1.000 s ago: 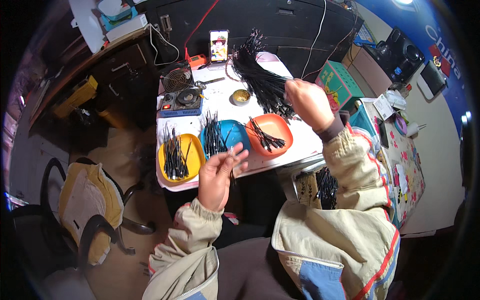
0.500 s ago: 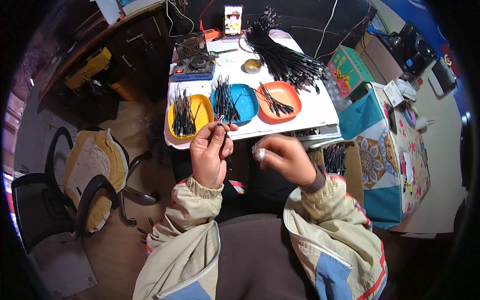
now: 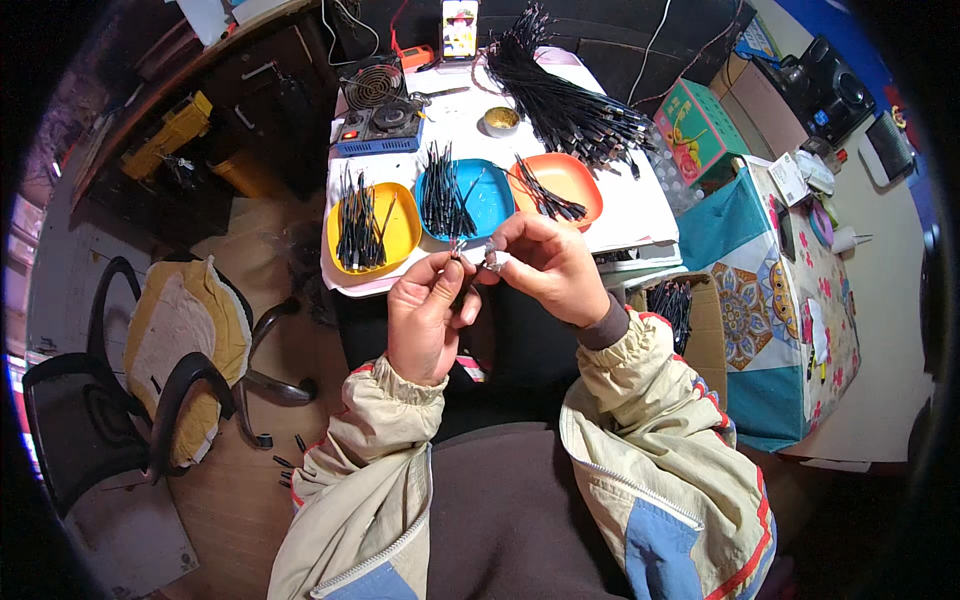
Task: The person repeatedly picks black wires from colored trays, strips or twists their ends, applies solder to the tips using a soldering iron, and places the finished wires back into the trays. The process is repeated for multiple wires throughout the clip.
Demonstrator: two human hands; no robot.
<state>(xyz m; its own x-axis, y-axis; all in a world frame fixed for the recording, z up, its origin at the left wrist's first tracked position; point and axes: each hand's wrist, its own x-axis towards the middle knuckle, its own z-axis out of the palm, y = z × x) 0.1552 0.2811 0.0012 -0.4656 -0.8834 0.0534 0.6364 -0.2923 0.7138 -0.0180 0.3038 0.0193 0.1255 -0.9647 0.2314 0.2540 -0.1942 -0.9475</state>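
My left hand [image 3: 424, 318] pinches a short black cable between thumb and forefinger. The cable's thin bared wire ends [image 3: 458, 246] stick up past the fingertips, in front of the blue tray. My right hand [image 3: 556, 268] is closed in a pinch just right of those ends, with white wrapping on its fingertips; what it grips, if anything, is hidden. Beyond the hands stand a yellow tray [image 3: 405, 228], a blue tray [image 3: 490, 203] and an orange tray [image 3: 577, 184]. Each has short black cables in it, fewest in the orange one.
Behind the trays are a blue device with a round top [image 3: 384, 132], a small round tin [image 3: 501, 123], a lit phone [image 3: 459, 30] and a large bundle of black cables [image 3: 570, 95]. A cardboard box [image 3: 708, 325] is at right, a chair [image 3: 190, 350] at left.
My right hand has come leftward and closed in beside the left fingertips. My left hand keeps its pinch on the cable. The whole view has shifted slightly.
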